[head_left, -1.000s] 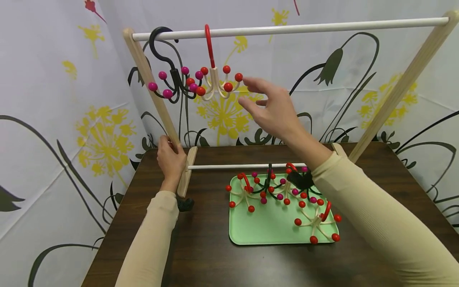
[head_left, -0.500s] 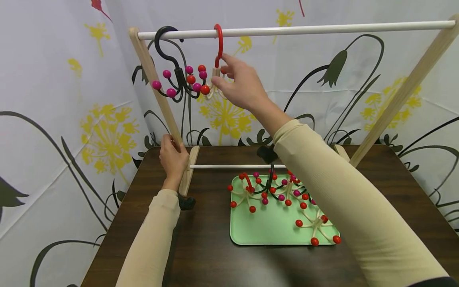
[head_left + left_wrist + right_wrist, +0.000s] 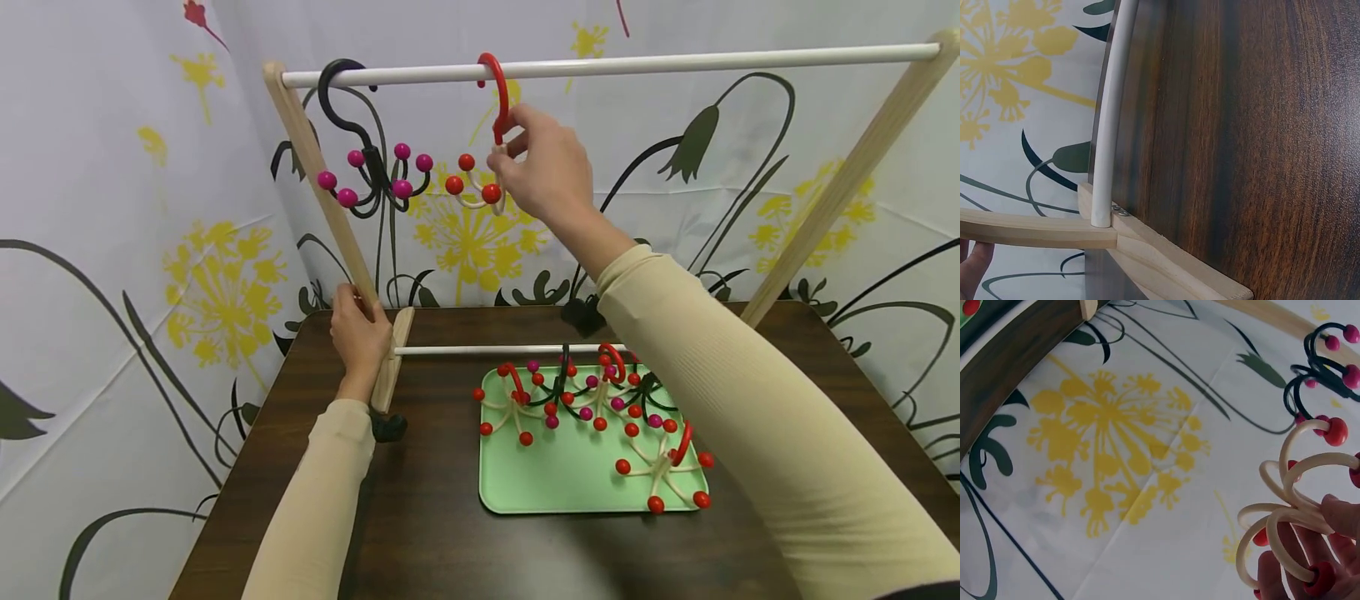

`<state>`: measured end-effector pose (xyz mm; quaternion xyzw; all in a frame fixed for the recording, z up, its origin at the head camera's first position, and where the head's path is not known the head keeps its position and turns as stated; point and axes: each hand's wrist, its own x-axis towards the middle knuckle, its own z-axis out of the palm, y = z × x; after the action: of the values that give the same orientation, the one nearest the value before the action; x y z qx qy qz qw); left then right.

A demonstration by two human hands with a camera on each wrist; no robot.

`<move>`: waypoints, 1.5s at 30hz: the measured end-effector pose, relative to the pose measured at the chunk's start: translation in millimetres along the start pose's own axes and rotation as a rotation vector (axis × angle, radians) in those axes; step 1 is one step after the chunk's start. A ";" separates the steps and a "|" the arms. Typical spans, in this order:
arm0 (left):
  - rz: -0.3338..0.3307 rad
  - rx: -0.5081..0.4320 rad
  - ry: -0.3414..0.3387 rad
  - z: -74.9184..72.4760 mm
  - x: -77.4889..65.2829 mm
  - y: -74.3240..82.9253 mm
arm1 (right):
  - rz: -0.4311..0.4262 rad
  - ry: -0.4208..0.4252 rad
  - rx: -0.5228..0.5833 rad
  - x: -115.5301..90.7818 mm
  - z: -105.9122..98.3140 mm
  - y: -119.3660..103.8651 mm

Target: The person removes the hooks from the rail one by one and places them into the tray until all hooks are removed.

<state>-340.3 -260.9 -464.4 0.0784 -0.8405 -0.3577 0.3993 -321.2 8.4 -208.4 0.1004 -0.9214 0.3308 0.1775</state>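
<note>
My right hand (image 3: 543, 162) grips a cream-armed octopus hanger (image 3: 501, 96) at the base of its red hook, which loops over the white top rail (image 3: 675, 65) of a small rack. In the right wrist view, its curved cream arms (image 3: 1282, 481) with red balls spread beside my thumb and fingers. Left of it on the rail hangs a black octopus hanger (image 3: 371, 162) with magenta balls. My left hand (image 3: 362, 333) holds the rack's left wooden post (image 3: 330, 183) low down. In the left wrist view, only fingertips show beneath the post (image 3: 1035, 231).
A green tray (image 3: 555, 479) on the dark wooden table (image 3: 420, 517) bears several more hangers, red-hooked and black. A white lower bar (image 3: 472, 350) runs behind it. The right post (image 3: 847, 175) slants at the right; a flower-print curtain (image 3: 217, 150) stands behind.
My right hand came in from the right and took hold of the red-hooked hanger, which has slid right along the rail, away from the black one. The left hand has stayed put.
</note>
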 end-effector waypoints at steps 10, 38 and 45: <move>0.014 -0.015 0.027 -3.4 0.0 -1.8 | -0.003 0.056 0.056 0.0 -30.1 18.6; -0.010 0.005 0.002 -2.3 3.3 -5.7 | 0.116 -0.065 0.199 -210.5 -11.9 108.8; -0.001 0.002 -0.003 -4.6 1.9 -4.1 | 0.296 -0.030 0.210 -262.4 42.9 137.0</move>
<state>-338.8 -267.2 -464.0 0.0788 -0.8414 -0.3571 0.3978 -133.3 102.7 -421.1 -0.0135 -0.8890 0.4462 0.1016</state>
